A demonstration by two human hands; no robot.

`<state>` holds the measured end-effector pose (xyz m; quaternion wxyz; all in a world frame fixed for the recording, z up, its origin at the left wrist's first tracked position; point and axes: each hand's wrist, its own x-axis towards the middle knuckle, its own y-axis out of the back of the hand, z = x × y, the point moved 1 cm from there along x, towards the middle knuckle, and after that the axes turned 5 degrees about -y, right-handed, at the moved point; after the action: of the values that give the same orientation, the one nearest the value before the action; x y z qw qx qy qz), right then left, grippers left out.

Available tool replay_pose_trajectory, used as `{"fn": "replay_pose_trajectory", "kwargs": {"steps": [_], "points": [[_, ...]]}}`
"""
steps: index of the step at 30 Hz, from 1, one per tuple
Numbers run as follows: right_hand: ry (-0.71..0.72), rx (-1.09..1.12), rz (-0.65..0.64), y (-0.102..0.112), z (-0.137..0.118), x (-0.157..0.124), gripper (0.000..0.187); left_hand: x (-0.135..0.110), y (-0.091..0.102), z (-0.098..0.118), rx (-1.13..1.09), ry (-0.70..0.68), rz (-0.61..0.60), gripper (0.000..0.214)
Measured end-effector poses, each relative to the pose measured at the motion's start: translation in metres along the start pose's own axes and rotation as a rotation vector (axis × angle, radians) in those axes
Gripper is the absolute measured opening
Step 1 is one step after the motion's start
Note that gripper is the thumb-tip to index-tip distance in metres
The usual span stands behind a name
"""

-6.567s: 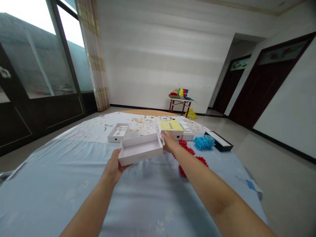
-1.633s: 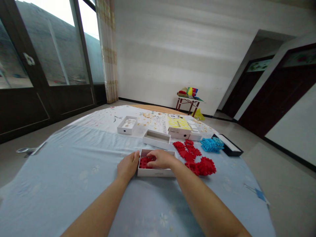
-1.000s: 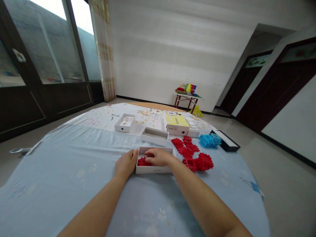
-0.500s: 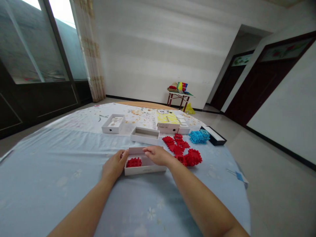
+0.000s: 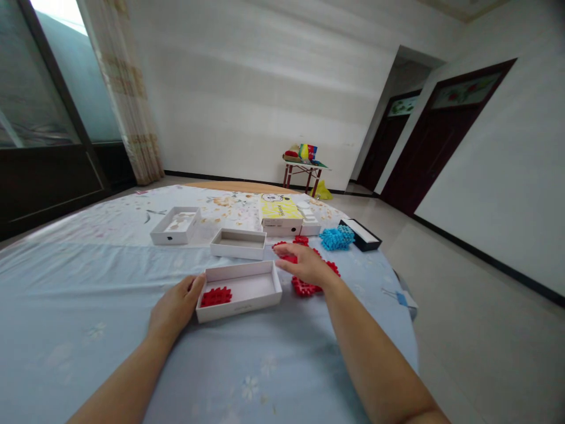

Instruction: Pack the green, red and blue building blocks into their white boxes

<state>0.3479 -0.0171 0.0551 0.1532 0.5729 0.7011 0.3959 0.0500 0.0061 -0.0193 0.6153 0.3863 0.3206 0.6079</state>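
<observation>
A shallow white box (image 5: 260,294) lies on the light blue cloth in front of me, with red toothed pieces (image 5: 216,296) in its left end. My left hand (image 5: 175,306) rests against the box's left side, fingers curled on its wall. My right hand (image 5: 304,265) is to the right of the box, fingers stretched flat over a pile of red pieces (image 5: 304,287). Whether it grips one is hidden.
Behind stand an empty white box (image 5: 239,244), a white box with holes (image 5: 175,226), a yellow box (image 5: 281,213), a heap of blue pieces (image 5: 336,237) and a black box (image 5: 361,234). The table edge falls off at right. A small table (image 5: 301,172) stands by the far wall.
My right hand has left the white box and moved right onto the red pile. Red pieces now lie in the box. The view has swung to the right.
</observation>
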Motion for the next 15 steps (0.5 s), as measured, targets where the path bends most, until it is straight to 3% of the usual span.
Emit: {"fn": "replay_pose_trajectory", "kwargs": {"steps": [2,5,9,15], "points": [[-0.083,-0.079,-0.011,0.018,0.015,-0.011,0.054,0.001,-0.001,-0.001,0.008,0.008,-0.005,0.053],[-0.181,-0.309,-0.133,0.027,0.030,-0.023,0.072,0.004,-0.003,-0.005,0.018,0.006,0.006,0.053],[-0.189,-0.577,-0.215,0.016,0.032,-0.027,0.081,0.005,-0.004,-0.009,0.018,-0.018,0.003,0.053],[-0.190,-0.738,-0.310,0.003,0.029,-0.024,0.083,0.004,-0.002,-0.007,-0.004,-0.026,-0.001,0.053]]}}
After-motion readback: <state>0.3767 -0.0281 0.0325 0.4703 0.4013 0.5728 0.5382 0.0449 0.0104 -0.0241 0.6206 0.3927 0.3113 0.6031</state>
